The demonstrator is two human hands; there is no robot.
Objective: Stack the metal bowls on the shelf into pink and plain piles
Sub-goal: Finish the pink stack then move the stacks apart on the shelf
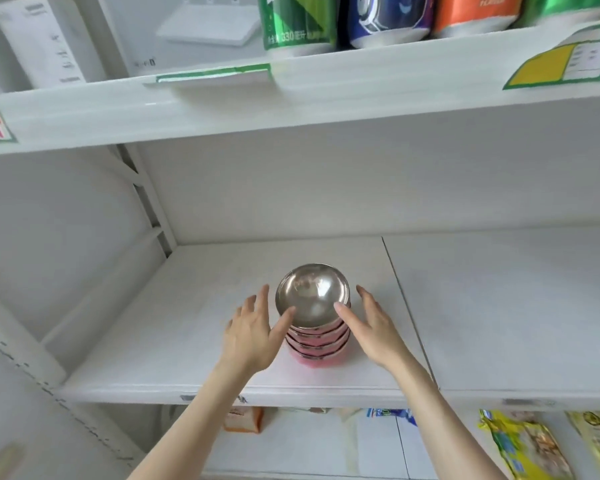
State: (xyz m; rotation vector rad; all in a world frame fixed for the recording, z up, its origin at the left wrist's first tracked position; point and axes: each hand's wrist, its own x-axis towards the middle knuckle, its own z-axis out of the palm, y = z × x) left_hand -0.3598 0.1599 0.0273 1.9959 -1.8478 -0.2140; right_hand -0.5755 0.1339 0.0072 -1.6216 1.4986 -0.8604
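A stack of bowls (315,323) stands near the front of the white shelf (194,327), just left of the seam between two shelf panels. The top bowl (311,293) is open side up and shows its shiny metal inside; the bowls under it have pink walls with metal rims. The left hand (252,332) is on the left of the stack and the right hand (371,325) on the right, palms turned toward it. Each grip is wide open, fingers spread, and holds nothing; both thumbs reach the rim of the top bowl, though whether they touch it cannot be told. The other fingers stand clear of the bowls. On the shelf above stand cans (293,24) and white boxes (40,39). Below, yellow packets (527,445) lie on a lower shelf.
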